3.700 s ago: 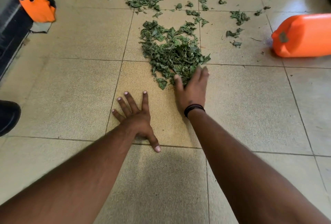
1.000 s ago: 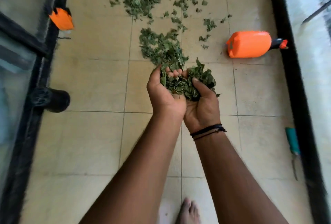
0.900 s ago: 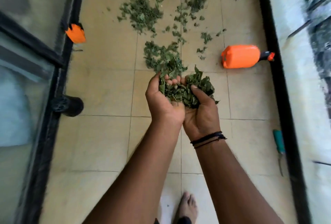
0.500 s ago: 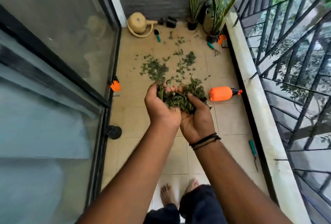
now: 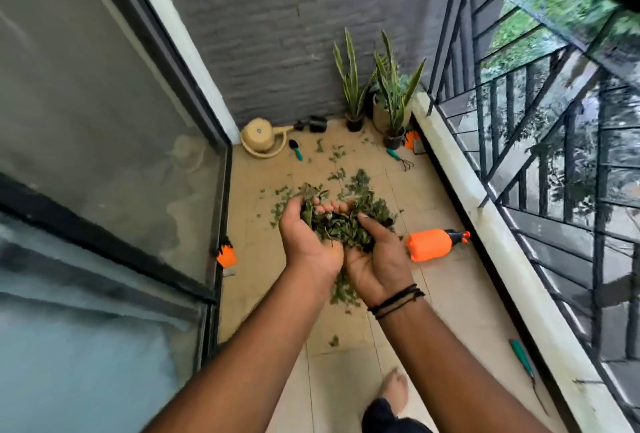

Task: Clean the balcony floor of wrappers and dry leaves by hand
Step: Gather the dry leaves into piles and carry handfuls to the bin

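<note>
Head view: your left hand (image 5: 308,242) and right hand (image 5: 375,259) are cupped together, fingers curled round a load of leaves (image 5: 337,226), held above the floor (image 5: 446,280). Step looks like carry-off. Next: find a bin, none visible; more leaves lie below.

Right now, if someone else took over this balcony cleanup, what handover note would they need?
Left hand and right hand are cupped together, holding a heap of leaves above the floor.
Done: one double handful scooped up.
Left: more loose leaves lie scattered on the tiles below and beyond the hands, towards the potted plants. No bin or bag is in view for the load.
</note>
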`<action>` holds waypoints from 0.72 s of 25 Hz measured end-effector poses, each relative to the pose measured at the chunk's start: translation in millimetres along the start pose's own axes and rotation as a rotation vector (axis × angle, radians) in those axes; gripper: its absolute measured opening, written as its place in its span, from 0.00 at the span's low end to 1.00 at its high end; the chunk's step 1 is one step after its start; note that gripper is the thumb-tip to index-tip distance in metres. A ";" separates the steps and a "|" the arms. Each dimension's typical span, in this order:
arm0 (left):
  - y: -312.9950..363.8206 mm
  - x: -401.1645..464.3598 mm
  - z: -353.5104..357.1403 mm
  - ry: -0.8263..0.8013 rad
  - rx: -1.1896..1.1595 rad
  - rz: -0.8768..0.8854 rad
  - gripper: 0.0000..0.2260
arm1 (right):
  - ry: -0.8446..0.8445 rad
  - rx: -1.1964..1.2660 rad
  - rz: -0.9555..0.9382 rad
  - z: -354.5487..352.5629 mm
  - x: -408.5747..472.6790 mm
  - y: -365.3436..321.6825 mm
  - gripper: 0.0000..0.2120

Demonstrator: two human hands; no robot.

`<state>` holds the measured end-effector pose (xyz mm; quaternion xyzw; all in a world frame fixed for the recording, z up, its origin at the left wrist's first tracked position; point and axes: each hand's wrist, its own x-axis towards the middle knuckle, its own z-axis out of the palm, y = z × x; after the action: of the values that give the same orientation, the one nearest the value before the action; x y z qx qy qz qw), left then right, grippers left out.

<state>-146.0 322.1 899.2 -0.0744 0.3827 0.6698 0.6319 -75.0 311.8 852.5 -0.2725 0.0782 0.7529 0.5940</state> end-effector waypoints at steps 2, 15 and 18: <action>-5.1 14.1 26.5 -0.024 0.023 -0.011 0.17 | 0.006 0.019 -0.002 13.7 16.7 -19.9 0.29; -55.3 52.6 142.0 -0.309 0.169 -0.298 0.23 | -0.017 0.089 -0.475 59.8 39.7 -120.1 0.20; -83.9 45.5 154.0 -0.397 0.281 -0.478 0.21 | 0.076 0.163 -0.688 46.9 22.5 -137.5 0.20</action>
<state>-19.7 443.8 944.8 0.0575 0.3125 0.4448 0.8374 35.6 390.5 908.9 -0.2624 0.0639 0.4894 0.8292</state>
